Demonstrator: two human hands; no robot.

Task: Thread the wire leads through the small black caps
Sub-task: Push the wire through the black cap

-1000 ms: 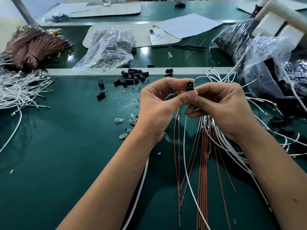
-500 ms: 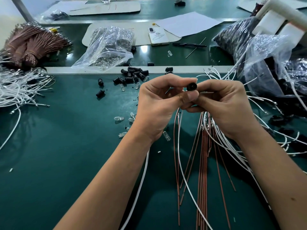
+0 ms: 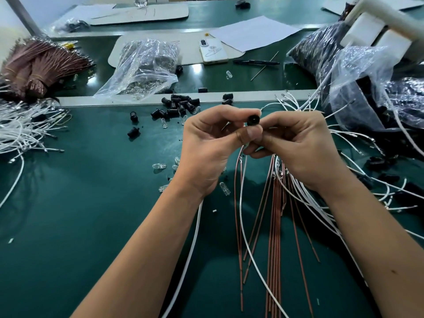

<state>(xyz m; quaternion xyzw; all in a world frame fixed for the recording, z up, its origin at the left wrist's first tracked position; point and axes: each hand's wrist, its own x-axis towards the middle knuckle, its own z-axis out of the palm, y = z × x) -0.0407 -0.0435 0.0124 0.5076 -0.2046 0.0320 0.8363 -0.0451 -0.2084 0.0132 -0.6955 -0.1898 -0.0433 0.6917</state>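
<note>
Nearest the camera, on the green table (image 3: 68, 226), brown wire leads (image 3: 276, 237) lie in a loose fan with white wire leads (image 3: 305, 198) spread to their right. Above them both hands meet over the middle of the table. The left hand (image 3: 206, 154) and the right hand (image 3: 298, 148) have their fingers curled, and together they pinch a small black cap (image 3: 253, 120) at the fingertips, its open end turned toward the camera. One brown lead and one white lead (image 3: 243, 216) hang down from just below the fingers; whether they enter the cap cannot be told.

Small clear bulbs (image 3: 159, 166) lie scattered on the table just left of the left wrist. Farther back, a loose pile of black caps (image 3: 177, 106) sits near the table's pale dividing strip (image 3: 137, 101). At the left edge lies a heap of white leads (image 3: 23, 131), with bound bundles of brown leads (image 3: 39, 67) behind it.

Beyond the strip, a clear plastic bag (image 3: 142, 70) lies open, holding small metal parts. To the right, clear bags (image 3: 367, 88) hold dark parts too crowded to make out. Between them lie a white phone (image 3: 213, 51), a black pen (image 3: 255, 62) and a sheet of paper (image 3: 252, 33).
</note>
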